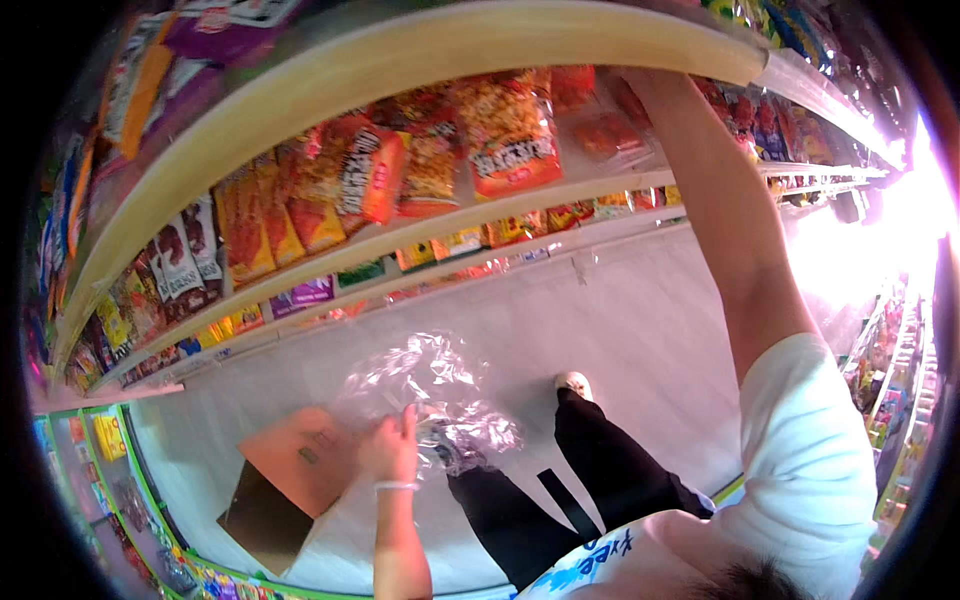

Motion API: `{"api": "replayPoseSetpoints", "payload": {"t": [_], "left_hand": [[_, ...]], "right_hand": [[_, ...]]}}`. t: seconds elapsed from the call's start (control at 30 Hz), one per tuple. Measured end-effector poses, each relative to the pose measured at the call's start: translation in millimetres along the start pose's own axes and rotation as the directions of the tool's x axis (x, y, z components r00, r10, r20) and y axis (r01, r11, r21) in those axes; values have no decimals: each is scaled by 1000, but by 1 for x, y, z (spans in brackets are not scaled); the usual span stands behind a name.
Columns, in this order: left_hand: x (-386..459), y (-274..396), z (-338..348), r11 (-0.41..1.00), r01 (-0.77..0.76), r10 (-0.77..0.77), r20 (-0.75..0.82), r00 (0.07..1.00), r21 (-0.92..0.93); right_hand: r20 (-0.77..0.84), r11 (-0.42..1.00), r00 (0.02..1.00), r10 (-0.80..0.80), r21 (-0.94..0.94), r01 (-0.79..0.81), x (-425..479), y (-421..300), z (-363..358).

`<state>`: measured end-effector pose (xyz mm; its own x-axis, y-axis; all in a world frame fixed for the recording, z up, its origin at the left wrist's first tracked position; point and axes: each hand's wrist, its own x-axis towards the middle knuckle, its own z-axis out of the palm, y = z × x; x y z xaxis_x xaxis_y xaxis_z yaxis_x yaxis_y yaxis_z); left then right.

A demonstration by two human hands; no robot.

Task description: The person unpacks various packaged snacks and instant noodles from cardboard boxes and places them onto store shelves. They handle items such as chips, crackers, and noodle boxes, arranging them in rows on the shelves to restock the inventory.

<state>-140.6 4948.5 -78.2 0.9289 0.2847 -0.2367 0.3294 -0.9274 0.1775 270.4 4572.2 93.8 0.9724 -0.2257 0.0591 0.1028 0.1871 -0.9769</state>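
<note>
My left hand, with a pale band at the wrist, holds a crumpled clear plastic bag low in front of my legs. The bag's shiny film spreads over and past my left foot, and I see no goods in it. My right forearm reaches up to a shelf. The right hand itself is hidden behind the pale front edge of the shelf above. Just left of that wrist, a red-and-orange snack packet stands on the shelf, and a clear-wrapped reddish packet lies nearby.
An open cardboard box is on the grey floor, left of my feet. Brown-and-white packets and orange packets line the shelf. More stocked shelves stand at right, with green-edged ones at lower left. Glare covers the far right.
</note>
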Motion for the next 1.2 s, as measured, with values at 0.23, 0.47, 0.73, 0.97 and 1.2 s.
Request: {"api": "replayPoseSetpoints", "payload": {"t": [0.23, 0.47, 0.73, 0.97, 1.2], "left_hand": [[-13, 176, -10, 898, -379, 348, -164, 923, -223], [78, 301, -113, 869, -495, 459, -397, 795, 12], [115, 329, -95, 917, -366, 399, -301, 866, 160], [91, 365, -83, 868, -473, 495, -310, 811, 149], [86, 395, -71, 859, -490, 512, -225, 829, 149]], "right_hand": [[94, 846, 994, -61, -523, 101, 31, 55, -37], [217, 534, 963, -159, -802, 268, 40, 68, -53], [284, 210, 905, -317, -910, 359, 13, 75, -59], [375, 717, 918, -133, 676, -172, 18, 40, -114], [434, 444, 869, 240, -845, 299, 39, -6, -166]]}}
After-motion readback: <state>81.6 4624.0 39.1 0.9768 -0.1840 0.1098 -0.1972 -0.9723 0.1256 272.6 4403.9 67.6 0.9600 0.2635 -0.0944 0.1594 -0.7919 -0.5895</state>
